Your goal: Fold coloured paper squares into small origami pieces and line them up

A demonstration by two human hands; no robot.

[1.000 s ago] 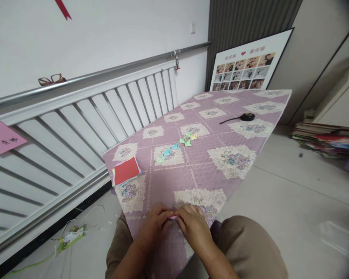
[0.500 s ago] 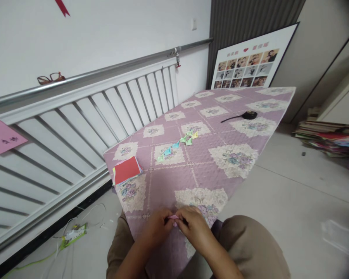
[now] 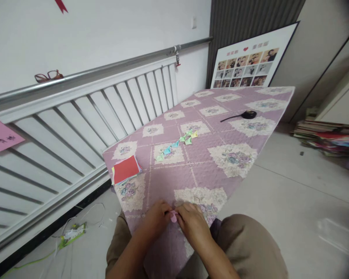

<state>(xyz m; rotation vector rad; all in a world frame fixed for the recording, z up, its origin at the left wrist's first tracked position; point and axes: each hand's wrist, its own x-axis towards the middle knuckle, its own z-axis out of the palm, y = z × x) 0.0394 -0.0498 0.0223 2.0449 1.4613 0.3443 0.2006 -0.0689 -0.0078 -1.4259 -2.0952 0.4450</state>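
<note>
A small pink paper piece (image 3: 173, 216) is pinched between my two hands, low over the near end of the cloth-covered table. My left hand (image 3: 158, 217) grips its left side, and my right hand (image 3: 191, 219) grips its right side. Farther up the table lie several small folded papers: green (image 3: 159, 157), blue (image 3: 166, 150) and yellow (image 3: 194, 134). To the left, a stack of coloured paper with a red sheet (image 3: 126, 169) on top rests near the table's edge.
A black coiled object (image 3: 249, 114) with a strap lies on the floral tablecloth (image 3: 163, 182). Glasses (image 3: 49, 76) sit on the pipe above the white radiator (image 3: 84, 128). A power strip (image 3: 73, 235) is on the floor; a photo board (image 3: 244, 64) leans behind the table.
The pink paper has turned between my fingers and shows a wider face. Both hands have shifted slightly upward in the view.
</note>
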